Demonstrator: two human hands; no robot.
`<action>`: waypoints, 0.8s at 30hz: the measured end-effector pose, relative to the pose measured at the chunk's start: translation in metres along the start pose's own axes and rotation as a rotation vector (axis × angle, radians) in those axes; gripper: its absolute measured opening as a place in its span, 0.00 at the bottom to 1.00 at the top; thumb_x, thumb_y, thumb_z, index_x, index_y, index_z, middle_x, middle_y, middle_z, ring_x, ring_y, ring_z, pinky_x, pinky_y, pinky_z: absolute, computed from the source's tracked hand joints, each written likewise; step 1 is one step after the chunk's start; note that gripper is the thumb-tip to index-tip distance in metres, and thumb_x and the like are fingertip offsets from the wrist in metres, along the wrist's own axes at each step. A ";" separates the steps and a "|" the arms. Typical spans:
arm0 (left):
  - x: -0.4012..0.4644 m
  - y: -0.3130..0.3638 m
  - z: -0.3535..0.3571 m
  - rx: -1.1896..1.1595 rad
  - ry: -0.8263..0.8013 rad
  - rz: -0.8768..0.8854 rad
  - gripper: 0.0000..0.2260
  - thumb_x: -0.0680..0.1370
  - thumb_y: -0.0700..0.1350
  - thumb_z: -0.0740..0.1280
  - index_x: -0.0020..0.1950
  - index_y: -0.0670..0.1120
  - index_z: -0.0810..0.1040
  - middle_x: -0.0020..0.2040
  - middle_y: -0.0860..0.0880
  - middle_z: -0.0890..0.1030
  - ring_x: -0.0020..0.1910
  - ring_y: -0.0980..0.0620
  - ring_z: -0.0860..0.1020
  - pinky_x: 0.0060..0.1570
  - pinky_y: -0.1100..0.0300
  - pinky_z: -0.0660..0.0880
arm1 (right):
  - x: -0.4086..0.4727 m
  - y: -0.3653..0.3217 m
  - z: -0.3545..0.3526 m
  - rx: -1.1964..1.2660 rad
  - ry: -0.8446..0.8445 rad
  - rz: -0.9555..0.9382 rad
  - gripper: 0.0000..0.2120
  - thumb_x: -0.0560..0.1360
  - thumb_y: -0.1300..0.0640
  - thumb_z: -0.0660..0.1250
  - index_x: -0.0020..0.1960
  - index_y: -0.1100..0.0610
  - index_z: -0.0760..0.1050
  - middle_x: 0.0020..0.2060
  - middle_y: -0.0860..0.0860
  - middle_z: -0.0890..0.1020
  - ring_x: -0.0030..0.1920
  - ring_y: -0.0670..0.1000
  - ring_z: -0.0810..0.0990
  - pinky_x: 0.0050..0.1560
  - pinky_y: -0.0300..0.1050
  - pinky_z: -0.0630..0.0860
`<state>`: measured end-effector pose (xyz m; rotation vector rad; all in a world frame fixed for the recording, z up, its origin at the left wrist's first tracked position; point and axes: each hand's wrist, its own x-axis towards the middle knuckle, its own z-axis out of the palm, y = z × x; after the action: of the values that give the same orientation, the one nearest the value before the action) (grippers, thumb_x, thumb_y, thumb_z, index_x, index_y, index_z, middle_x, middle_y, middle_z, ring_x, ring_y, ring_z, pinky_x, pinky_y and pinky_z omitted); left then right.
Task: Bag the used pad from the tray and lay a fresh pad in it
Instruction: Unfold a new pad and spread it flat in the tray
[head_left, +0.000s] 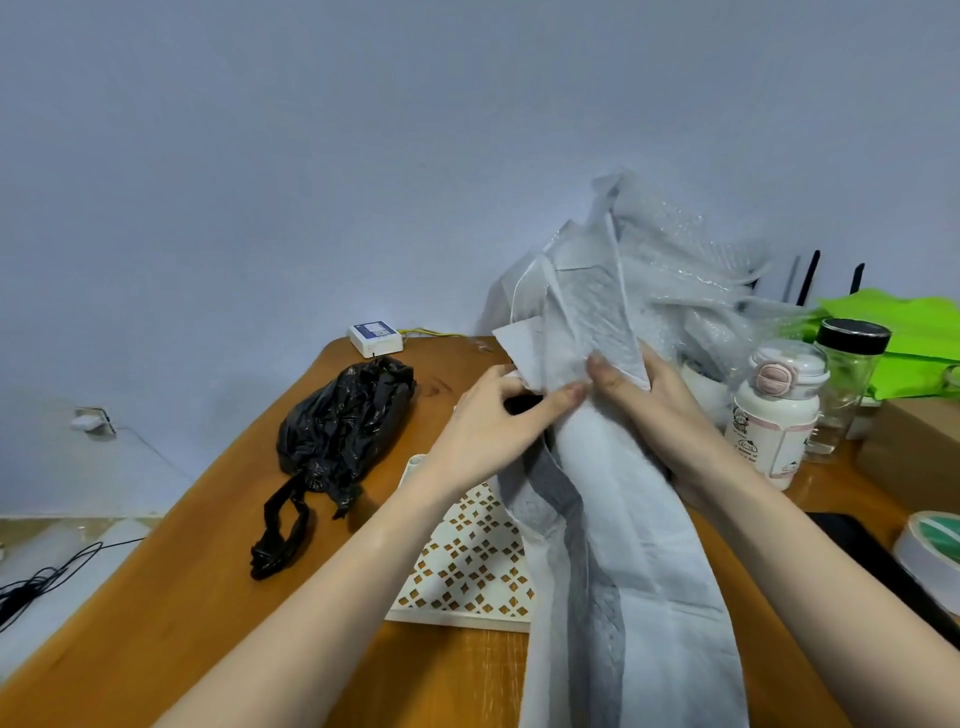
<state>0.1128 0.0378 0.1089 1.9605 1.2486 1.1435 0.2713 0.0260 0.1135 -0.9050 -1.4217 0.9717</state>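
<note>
Both hands, left (491, 421) and right (652, 410), pinched the folded white quilted pad (623, 519), held upright over the right part of the white tray with a gold lattice pattern (467, 566) on the brown wooden desk (208, 545). Knotted black plastic bag (337, 431) lay left of tray. White-and-pink bottle (779, 415) stood at right.

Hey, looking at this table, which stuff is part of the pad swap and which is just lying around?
Part of the job:
white pad, held by both hands, left and right
patterned tray
black bag

Lying about:
pink-lidded bottle
glass jar
tape roll
green cloth
</note>
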 end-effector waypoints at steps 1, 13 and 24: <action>0.000 -0.002 -0.002 -0.008 0.001 0.011 0.28 0.67 0.68 0.66 0.40 0.42 0.82 0.46 0.51 0.77 0.50 0.53 0.77 0.52 0.55 0.72 | 0.000 -0.002 0.000 0.019 -0.024 0.047 0.38 0.63 0.28 0.65 0.60 0.56 0.73 0.53 0.49 0.81 0.52 0.46 0.80 0.55 0.46 0.75; 0.003 -0.011 -0.010 -0.295 -0.043 -0.081 0.15 0.81 0.51 0.58 0.39 0.50 0.78 0.33 0.61 0.79 0.35 0.67 0.78 0.45 0.63 0.72 | -0.004 0.012 0.002 -0.177 -0.065 0.042 0.14 0.75 0.69 0.63 0.46 0.50 0.78 0.42 0.44 0.82 0.42 0.41 0.80 0.40 0.31 0.75; 0.009 -0.024 -0.023 -0.240 0.198 0.044 0.20 0.78 0.50 0.65 0.38 0.34 0.80 0.35 0.43 0.80 0.34 0.53 0.74 0.35 0.58 0.65 | -0.003 0.000 0.004 -0.279 0.107 0.028 0.18 0.74 0.71 0.63 0.28 0.57 0.74 0.17 0.45 0.75 0.18 0.37 0.70 0.21 0.28 0.66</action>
<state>0.0844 0.0562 0.1045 1.7382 1.1091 1.4671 0.2678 0.0230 0.1127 -1.1675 -1.4783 0.7439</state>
